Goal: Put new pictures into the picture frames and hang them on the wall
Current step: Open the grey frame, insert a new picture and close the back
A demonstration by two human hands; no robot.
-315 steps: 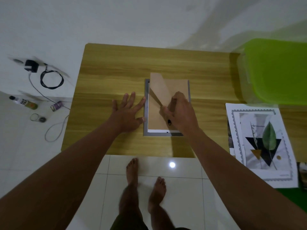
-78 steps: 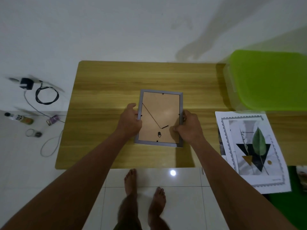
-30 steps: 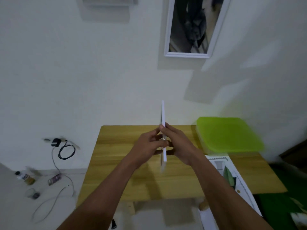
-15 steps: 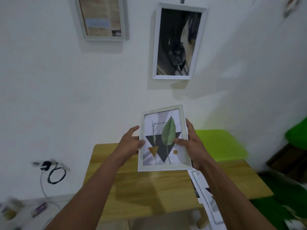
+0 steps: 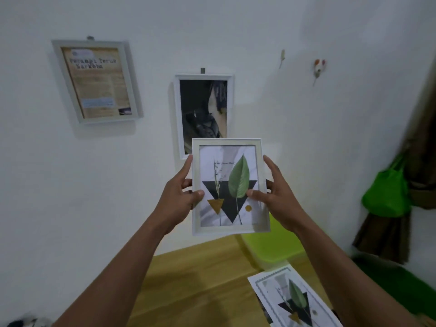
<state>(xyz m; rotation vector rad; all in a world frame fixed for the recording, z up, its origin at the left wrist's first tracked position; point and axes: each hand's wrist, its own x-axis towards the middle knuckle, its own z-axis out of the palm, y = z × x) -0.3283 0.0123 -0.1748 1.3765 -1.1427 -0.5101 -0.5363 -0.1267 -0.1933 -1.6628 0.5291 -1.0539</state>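
Picture frame: a white picture frame is held upright in the air, front towards the camera, above the worktop and in front of the wall.
Picture in it: a green leaf, a thin stem, a dark triangle, and a small gold triangle and dot.
Left hand: the left hand grips the frame's 9 o'clock edge, thumb pressed on the front, other fingers curled behind.
Right hand: the right hand grips the 3 o'clock edge the same way, thumb on the front near the leaf's tip.
Wall, 12 o'clock of the frame: a hung white frame with a dark picture, its lower part hidden behind the held one.
Wall, 10 o'clock: a hung frame with a tan poster.
Wall, 1 o'clock: two small hooks, unoccupied.
Worktop, 5 o'clock: a loose leaf print lies flat beside a lime-green container.
Far 3 o'clock: a green bag hangs against brown fabric.
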